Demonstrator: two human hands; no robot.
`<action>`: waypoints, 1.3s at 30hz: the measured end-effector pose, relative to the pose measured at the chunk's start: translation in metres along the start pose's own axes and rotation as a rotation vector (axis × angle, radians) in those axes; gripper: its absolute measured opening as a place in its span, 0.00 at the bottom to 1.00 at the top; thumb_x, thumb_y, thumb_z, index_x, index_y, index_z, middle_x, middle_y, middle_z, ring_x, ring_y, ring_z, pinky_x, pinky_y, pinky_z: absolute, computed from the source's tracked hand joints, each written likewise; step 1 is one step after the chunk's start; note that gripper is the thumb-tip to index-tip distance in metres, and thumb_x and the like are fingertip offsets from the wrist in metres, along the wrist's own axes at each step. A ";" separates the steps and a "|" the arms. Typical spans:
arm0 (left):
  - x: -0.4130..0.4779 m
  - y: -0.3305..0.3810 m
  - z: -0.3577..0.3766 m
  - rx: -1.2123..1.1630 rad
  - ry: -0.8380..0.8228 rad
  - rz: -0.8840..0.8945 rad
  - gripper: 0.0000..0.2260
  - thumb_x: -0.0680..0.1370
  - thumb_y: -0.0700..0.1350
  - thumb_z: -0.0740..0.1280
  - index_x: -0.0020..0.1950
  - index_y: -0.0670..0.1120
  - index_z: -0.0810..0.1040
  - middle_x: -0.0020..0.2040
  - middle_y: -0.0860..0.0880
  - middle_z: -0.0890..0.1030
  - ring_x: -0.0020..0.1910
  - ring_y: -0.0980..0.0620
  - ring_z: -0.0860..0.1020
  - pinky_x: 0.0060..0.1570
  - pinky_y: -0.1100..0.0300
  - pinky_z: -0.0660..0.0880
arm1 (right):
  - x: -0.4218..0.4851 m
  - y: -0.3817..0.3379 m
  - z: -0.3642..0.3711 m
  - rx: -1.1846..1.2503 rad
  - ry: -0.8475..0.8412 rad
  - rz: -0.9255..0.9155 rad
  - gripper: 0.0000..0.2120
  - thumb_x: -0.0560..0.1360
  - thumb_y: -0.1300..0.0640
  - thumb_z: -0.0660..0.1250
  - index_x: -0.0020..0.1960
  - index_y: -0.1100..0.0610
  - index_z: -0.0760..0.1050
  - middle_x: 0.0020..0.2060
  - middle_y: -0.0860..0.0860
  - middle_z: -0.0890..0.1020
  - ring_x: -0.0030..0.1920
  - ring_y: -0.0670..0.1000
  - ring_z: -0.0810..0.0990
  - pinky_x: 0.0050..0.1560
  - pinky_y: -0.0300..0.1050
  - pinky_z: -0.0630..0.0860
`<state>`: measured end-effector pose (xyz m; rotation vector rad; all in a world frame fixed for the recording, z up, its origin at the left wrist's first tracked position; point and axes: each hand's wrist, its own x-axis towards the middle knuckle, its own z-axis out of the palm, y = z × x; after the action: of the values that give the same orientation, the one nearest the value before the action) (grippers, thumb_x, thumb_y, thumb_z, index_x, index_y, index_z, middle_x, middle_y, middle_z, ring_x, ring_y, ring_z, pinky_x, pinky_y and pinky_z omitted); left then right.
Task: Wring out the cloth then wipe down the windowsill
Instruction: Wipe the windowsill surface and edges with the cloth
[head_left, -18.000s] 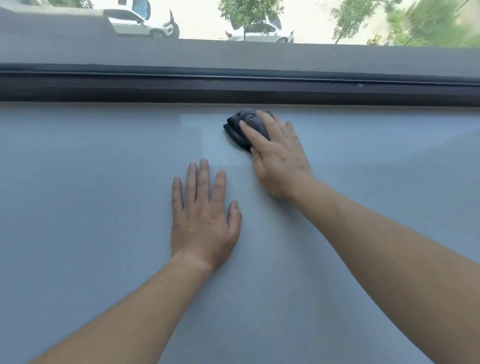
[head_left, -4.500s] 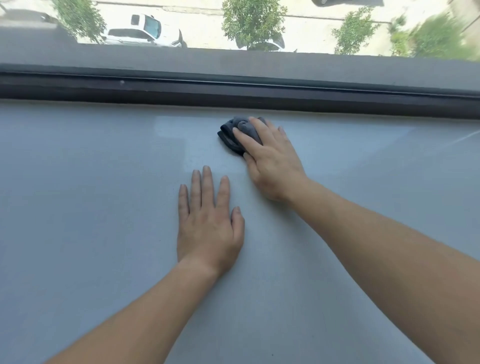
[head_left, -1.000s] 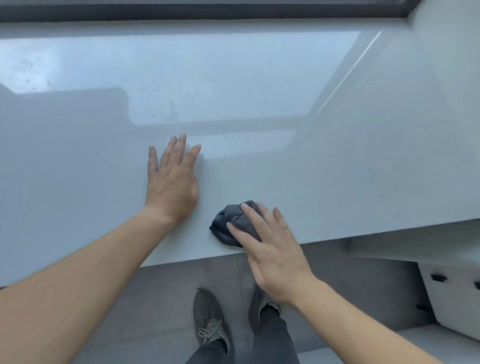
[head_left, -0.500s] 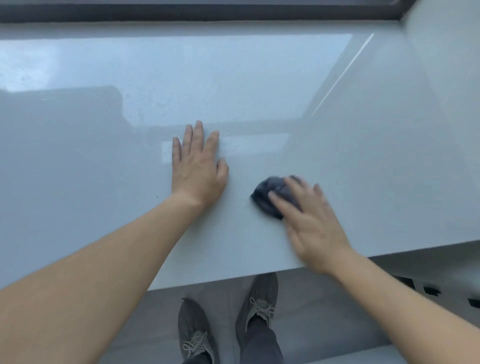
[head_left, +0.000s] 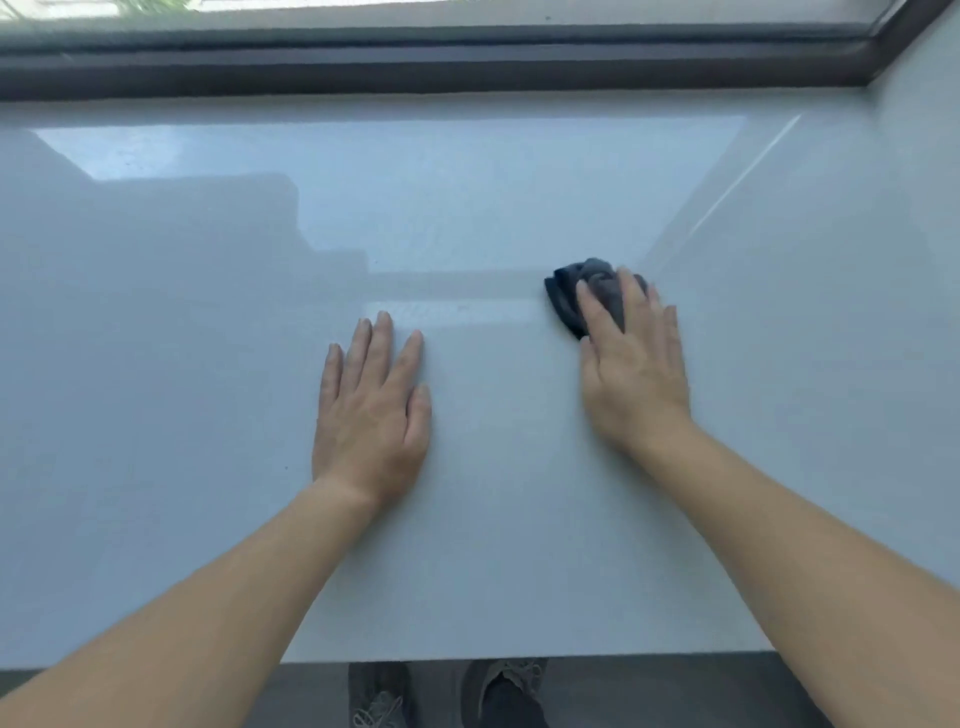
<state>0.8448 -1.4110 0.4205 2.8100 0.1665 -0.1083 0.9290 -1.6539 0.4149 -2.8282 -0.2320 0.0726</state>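
Note:
A small dark grey cloth (head_left: 571, 291), bunched up, lies on the wide glossy pale windowsill (head_left: 208, 364), right of centre. My right hand (head_left: 631, 364) presses flat on top of it, fingers pointing toward the window, and covers most of the cloth. My left hand (head_left: 371, 410) rests palm down on the bare sill to the left of the cloth, fingers spread a little, holding nothing.
The dark window frame (head_left: 467, 67) runs along the far edge of the sill. A pale side wall (head_left: 924, 156) closes the sill at the right. The sill's near edge is at the bottom, with my grey shoes (head_left: 498, 691) on the floor below it.
My right hand has pushed the cloth away from the sill's near edge, farther in and to the right. My view has lifted, so the window frame shows more. The left hand stays flat.

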 end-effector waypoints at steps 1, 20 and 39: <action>0.000 0.000 0.000 0.011 -0.004 -0.003 0.27 0.79 0.53 0.47 0.79 0.50 0.58 0.82 0.48 0.49 0.80 0.52 0.43 0.77 0.49 0.39 | 0.015 -0.003 -0.001 0.016 0.028 0.106 0.27 0.80 0.56 0.56 0.79 0.47 0.59 0.80 0.53 0.52 0.79 0.59 0.49 0.78 0.60 0.45; 0.153 0.004 -0.018 -0.012 0.037 0.012 0.26 0.81 0.51 0.55 0.79 0.48 0.57 0.81 0.43 0.50 0.80 0.46 0.46 0.77 0.47 0.39 | 0.100 -0.042 0.011 0.020 -0.052 -0.228 0.27 0.80 0.56 0.56 0.79 0.47 0.58 0.80 0.53 0.52 0.79 0.59 0.48 0.78 0.59 0.43; 0.168 0.001 -0.012 0.057 0.009 0.020 0.29 0.79 0.56 0.49 0.80 0.49 0.57 0.81 0.44 0.50 0.80 0.47 0.43 0.77 0.46 0.42 | 0.234 -0.060 0.015 -0.022 -0.056 -0.250 0.27 0.79 0.56 0.56 0.77 0.46 0.62 0.78 0.54 0.59 0.78 0.60 0.55 0.78 0.60 0.47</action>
<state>1.0119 -1.3904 0.4163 2.8685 0.1391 -0.0966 1.1499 -1.5540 0.4131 -2.7966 -0.5988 0.0945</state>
